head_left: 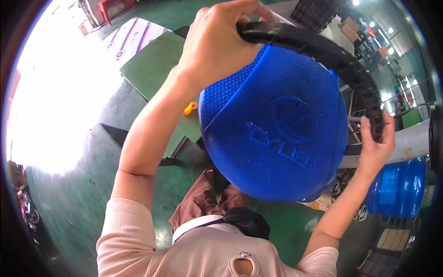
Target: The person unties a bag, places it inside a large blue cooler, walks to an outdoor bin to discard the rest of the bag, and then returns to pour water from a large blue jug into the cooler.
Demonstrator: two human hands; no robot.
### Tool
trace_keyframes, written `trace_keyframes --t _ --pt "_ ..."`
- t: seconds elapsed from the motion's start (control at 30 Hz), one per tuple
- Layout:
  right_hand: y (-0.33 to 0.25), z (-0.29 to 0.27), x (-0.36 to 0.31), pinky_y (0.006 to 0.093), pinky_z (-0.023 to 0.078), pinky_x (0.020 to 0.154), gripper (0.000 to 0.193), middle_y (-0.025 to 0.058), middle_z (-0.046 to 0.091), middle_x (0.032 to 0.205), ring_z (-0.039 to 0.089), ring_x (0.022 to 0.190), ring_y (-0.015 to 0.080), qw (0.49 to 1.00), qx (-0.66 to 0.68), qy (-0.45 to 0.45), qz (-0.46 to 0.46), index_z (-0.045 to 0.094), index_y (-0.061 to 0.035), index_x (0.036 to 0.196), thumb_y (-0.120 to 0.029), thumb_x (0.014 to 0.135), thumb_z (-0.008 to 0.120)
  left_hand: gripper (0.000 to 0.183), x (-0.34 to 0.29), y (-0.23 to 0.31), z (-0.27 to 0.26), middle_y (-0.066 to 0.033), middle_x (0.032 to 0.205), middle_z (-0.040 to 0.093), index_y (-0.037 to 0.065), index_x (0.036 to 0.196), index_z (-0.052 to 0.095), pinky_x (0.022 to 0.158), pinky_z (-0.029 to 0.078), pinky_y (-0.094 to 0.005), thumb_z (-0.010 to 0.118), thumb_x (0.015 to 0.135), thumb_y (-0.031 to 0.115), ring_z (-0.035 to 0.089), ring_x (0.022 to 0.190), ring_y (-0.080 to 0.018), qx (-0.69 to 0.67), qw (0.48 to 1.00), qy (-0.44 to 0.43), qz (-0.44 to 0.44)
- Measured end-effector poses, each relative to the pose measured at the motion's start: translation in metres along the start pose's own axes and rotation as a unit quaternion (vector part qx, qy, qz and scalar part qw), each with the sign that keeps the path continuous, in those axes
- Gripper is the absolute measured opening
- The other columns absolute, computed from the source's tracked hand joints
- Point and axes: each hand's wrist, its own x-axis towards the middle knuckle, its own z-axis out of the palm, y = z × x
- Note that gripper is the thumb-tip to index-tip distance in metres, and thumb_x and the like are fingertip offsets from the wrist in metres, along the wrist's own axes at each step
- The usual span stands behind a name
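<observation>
Both my hands are raised on a thick black curved band [341, 60], ribbed along its inner side. My left hand [219, 46] is closed around its far-left end, part of the fingers hidden behind it. My right hand [380, 141] pinches the band's lower right end between thumb and fingers. Inside the curve is a large rounded blue plastic piece [277, 152], with raised lettering, a circular emblem and a dimpled area at its upper left. Whether the band is fixed to the blue piece I cannot tell.
A green table [154, 67] stands to the left, with a patterned sheet [136, 39] beyond. An orange object [190, 108] is beside the blue piece. Low right is a blue water bottle [399, 189] near a pale pipe-like bar [408, 141]. A black crate [316, 16] stands far back.
</observation>
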Motion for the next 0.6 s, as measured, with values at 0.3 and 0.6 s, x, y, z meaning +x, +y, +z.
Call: trace_keyframes --t 0.3,0.6 --pt "-0.089 -0.028 -0.011 0.0157 0.038 0.054 0.035 0.0005 0.057 0.075 0.05 0.062 0.0045 0.99 0.094 -0.037 -0.096 0.052 -0.0025 0.098 -0.006 0.066 0.065 0.017 -0.064 0.119 -0.097 -0.0004 0.059 0.058 0.002 0.082 0.061 0.048 0.038 -0.0183 0.062 0.065 0.001 0.049 0.052 -0.003 0.067 0.992 0.095 -0.047" --pt "-0.086 0.016 -0.113 0.0189 0.042 0.057 0.031 -0.0019 0.056 0.068 0.052 0.062 0.0054 0.92 0.265 -0.284 -0.04 0.055 -0.0054 0.09 0.003 0.061 0.058 0.027 -0.213 0.143 -0.133 0.0045 0.055 0.042 0.001 0.085 0.056 0.045 0.029 -0.0168 0.067 0.067 0.019 0.037 0.05 -0.0019 0.22 0.932 -0.086 -0.276"
